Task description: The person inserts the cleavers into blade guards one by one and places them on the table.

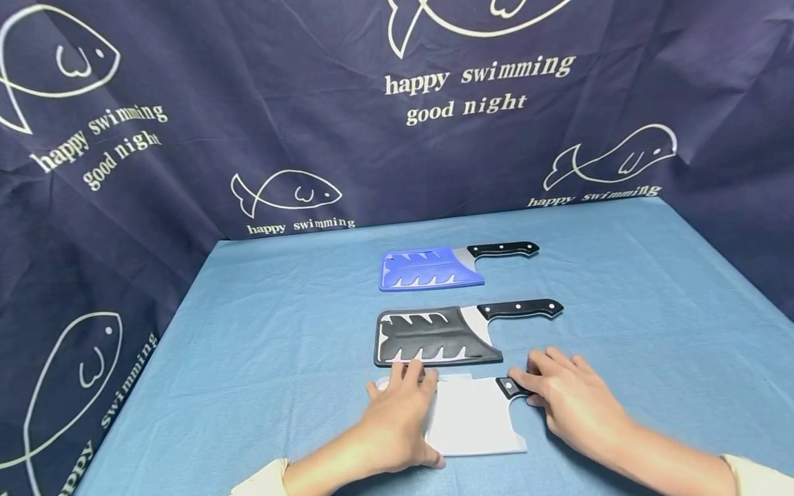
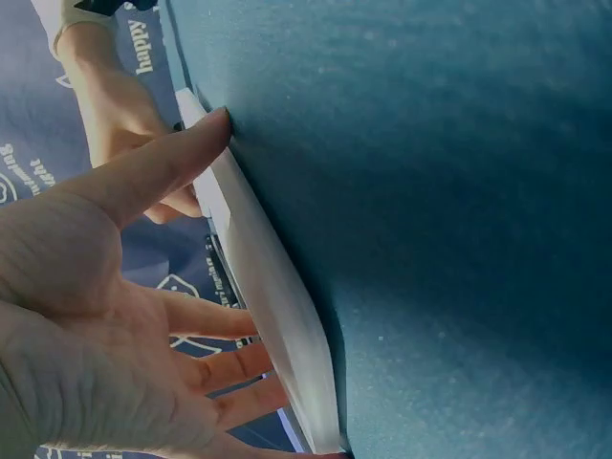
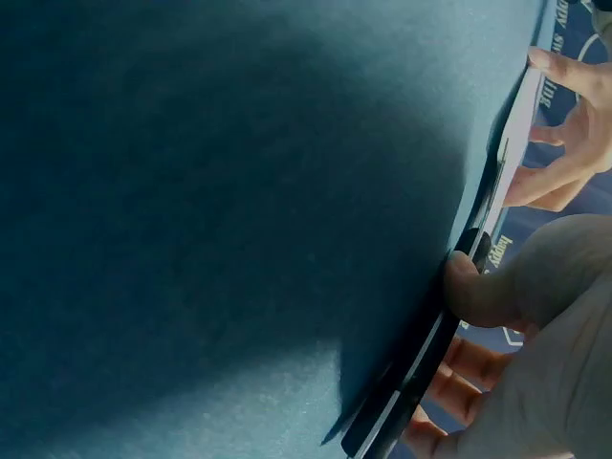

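Note:
A cleaver in a white blade sheath point(image 1: 474, 420) lies flat near the front of the table. Across the sheath's left part spreads my left hand point(image 1: 400, 420), its thumb at the near edge and its fingers at the far edge, gripping it. My right hand point(image 1: 579, 399) holds the cleaver's black handle point(image 1: 511, 387), mostly hidden under the fingers. In the right wrist view, the thumb and fingers pinch that handle point(image 3: 411, 382) from both sides. The left wrist view shows the white sheath point(image 2: 273, 296) edge-on between thumb and fingers.
Just beyond lies a second cleaver in a black sheath point(image 1: 428, 336), close to my left fingertips. Farther back is a third cleaver in a blue sheath point(image 1: 428, 267). Both handles point right. A blue cloth point(image 1: 279, 331) covers the table, and a dark printed curtain point(image 1: 372, 151) hangs behind.

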